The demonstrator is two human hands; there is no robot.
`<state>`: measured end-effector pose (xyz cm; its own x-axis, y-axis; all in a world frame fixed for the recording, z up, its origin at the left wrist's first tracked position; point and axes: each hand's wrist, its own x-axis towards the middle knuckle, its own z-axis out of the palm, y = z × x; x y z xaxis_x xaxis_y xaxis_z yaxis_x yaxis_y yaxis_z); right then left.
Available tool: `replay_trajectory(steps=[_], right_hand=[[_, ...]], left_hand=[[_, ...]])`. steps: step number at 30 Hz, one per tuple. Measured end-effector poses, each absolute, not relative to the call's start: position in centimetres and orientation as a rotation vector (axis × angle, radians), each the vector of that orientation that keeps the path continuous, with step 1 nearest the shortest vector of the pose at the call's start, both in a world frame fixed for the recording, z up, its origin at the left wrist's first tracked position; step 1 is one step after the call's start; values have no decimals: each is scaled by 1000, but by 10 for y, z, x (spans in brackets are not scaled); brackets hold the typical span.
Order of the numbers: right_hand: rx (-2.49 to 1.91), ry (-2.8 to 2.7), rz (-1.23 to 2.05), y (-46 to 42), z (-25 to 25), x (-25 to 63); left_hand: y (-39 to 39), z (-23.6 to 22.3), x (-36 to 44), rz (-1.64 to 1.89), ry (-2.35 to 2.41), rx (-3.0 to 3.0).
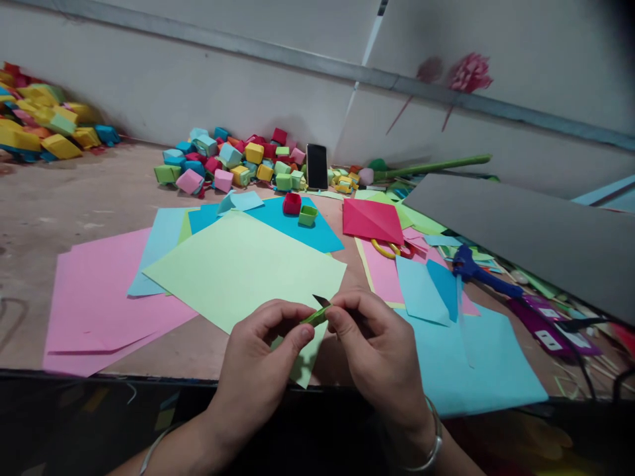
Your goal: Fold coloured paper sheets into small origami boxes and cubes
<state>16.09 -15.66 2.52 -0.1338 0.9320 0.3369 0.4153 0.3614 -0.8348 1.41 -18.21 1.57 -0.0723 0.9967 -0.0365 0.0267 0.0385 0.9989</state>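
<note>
Close to the table's front edge, my left hand (262,350) and my right hand (380,350) pinch a small piece of folded green paper (316,317) between thumbs and fingers. A dark pointed tip (321,301) sticks up beside it; I cannot tell whether it belongs to the paper. My fingers cover part of the fold. Just beyond the hands lies a large pale green sheet (248,264). A red folded paper box (292,203) and a green one (307,215) stand open-topped on a blue sheet (322,231) farther back.
Pink sheets (104,297) lie left, light blue paper (481,363) right. Paper boxes (231,155) are heaped by the wall near a phone (317,166); another heap (49,119) is far left. Yellow-handled scissors (384,249), a blue glue gun (483,272) and a grey board (526,231) are rightward.
</note>
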Motion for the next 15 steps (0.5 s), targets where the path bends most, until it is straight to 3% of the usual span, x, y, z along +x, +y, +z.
replay_trajectory(steps=[11,15], right_hand=[[-1147,-1790,751,-150,27,165],[-1013,-1871,899,-146,26,174]], left_hand=[[-181,14,15,1254,1278,1037],[-180,11,17,1284,1234,886]])
